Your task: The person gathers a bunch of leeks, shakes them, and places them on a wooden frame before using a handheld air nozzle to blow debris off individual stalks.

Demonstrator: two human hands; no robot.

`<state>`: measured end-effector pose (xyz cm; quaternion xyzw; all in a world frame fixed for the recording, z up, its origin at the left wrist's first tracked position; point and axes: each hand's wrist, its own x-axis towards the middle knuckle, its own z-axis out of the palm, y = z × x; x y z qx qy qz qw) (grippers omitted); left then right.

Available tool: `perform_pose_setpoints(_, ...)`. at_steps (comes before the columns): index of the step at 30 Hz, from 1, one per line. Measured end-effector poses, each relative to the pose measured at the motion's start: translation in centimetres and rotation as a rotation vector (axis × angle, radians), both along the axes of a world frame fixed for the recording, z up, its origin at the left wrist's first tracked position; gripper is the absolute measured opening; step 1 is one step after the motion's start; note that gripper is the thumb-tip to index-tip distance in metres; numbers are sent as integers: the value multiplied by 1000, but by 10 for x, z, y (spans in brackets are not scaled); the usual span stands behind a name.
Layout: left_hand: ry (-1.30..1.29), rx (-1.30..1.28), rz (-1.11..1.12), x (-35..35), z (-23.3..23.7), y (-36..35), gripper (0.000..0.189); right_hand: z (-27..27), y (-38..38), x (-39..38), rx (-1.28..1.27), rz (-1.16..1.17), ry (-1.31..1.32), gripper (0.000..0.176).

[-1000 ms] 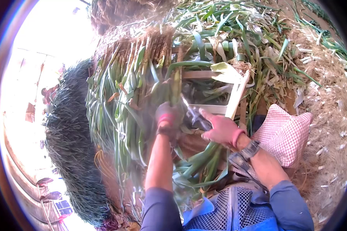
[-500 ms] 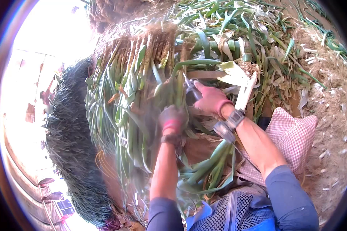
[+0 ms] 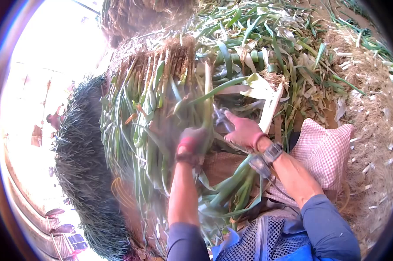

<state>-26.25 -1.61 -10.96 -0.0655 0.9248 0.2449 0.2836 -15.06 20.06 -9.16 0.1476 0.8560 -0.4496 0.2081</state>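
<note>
My left hand (image 3: 193, 141), in a glove with a pink cuff, is closed around a leek (image 3: 208, 93) whose pale root end points up and away from me. The hand is slightly blurred. Just to its right, my right hand (image 3: 245, 131), in a pink glove, grips a small grey metal tool (image 3: 222, 118); its exact kind is blurred. A grey device (image 3: 259, 166) with a cable is strapped near my right wrist, below a watch (image 3: 272, 153). A peeled white leek (image 3: 271, 106) with roots lies beyond the right hand.
A row of unpeeled leeks (image 3: 144, 95) lies left of my hands, roots away from me. Farther left stands a tall dark green leaf pile (image 3: 81, 161). Stripped leaves (image 3: 266, 39) heap up at the back. A checked cushion (image 3: 322, 148) sits at right, beside ground strewn with scraps (image 3: 366, 148).
The leek in my left hand now stands out more clearly, separate from the row. My right hand and its tool have moved slightly down in view. The whole view has shifted a little.
</note>
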Motion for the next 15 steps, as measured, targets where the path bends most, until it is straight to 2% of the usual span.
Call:
perform_pose_setpoints(2,-112,149,54,15,22,-1,46,4,-3,20,-9,9,-7,94)
perform_pose_setpoints(6,-181,281,57,20,32,-23,37,-1,-2,38,22,-41,47,96)
perform_pose_setpoints(9,-226,201,-44,28,36,-29,38,-2,0,35,42,-70,106,96)
perform_pose_setpoints(10,-226,201,-64,29,21,-36,38,-3,2,29,61,-70,138,97)
perform_pose_setpoints(11,-241,214,-64,40,31,-32,37,5,5,24,79,-72,169,98)
perform_pose_setpoints(12,-218,190,-86,48,28,-32,37,13,8,18,56,-102,83,97)
perform_pose_setpoints(15,-189,119,-117,64,26,-27,41,1,16,9,75,-135,44,98)
